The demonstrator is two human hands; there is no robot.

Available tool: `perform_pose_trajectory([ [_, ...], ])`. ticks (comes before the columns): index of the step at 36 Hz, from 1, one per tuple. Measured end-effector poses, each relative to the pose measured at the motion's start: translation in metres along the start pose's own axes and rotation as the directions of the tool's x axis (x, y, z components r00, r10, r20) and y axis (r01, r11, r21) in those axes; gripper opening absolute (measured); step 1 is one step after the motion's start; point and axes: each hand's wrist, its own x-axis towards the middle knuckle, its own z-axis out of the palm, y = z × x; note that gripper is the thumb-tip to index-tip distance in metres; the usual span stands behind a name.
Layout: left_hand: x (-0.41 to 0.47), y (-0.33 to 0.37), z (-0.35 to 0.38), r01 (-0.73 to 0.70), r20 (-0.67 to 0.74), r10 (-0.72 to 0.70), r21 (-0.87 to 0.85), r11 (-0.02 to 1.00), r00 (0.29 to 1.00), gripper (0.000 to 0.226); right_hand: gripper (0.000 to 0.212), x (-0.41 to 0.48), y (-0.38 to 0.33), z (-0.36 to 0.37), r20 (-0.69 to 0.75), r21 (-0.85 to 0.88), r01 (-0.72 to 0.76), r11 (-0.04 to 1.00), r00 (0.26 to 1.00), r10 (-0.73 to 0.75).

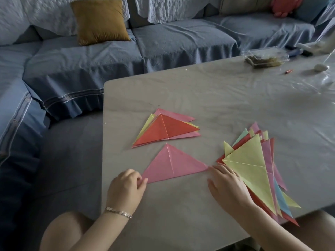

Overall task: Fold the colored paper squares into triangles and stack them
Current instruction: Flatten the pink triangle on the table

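Pink paper, creased down its middle, lies as a flat triangle (pixel 170 167) on the glossy, wrinkled grey table (pixel 217 98). The left hand (pixel 126 187), fingers curled, pinches its left corner. The right hand (pixel 228 183) lies flat, straight fingertips touching the right corner and gripping nothing. Behind sits a fanned stack (pixel 163 129), red on top. At right spreads a splayed pile (pixel 253 160), yellow uppermost.

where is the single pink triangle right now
In the head view the single pink triangle lies on the table between the left hand and right hand, just nearer the person than the red-topped stack.
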Motion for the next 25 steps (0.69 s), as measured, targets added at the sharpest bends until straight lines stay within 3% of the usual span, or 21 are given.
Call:
perform_pose_trajectory([
  [2,0.009,0.015,-0.003,0.067,0.050,-0.067,-0.002,0.998,0.997,0.025,0.036,0.001,0.004,-0.008,-0.033,0.036,-0.004,0.999,0.999,0.006],
  [5,0.020,0.029,0.001,0.118,0.160,-0.126,0.054,0.991,0.979,0.049,0.039,0.005,0.018,-0.021,-0.059,0.051,-0.104,0.993,0.993,0.107],
  [10,0.029,0.035,0.004,0.262,0.294,-0.253,0.011,0.965,0.922,0.060,0.059,0.008,0.046,-0.031,0.171,-0.103,-0.313,0.944,0.930,0.327],
  [14,0.030,0.030,0.003,0.346,0.320,-0.315,-0.045,0.937,0.894,0.062,0.056,0.009,0.057,-0.026,0.155,-0.131,-0.291,0.948,0.938,0.310],
  [19,0.032,0.039,-0.001,0.367,0.306,-0.381,0.103,0.924,0.873,0.066,0.057,0.011,0.059,-0.033,0.211,-0.111,-0.259,0.959,0.937,0.278],
  [25,0.040,0.043,-0.002,0.410,0.362,-0.420,0.109,0.906,0.832,0.066,0.053,0.011,0.055,-0.042,0.209,-0.100,-0.265,0.959,0.937,0.280],
])
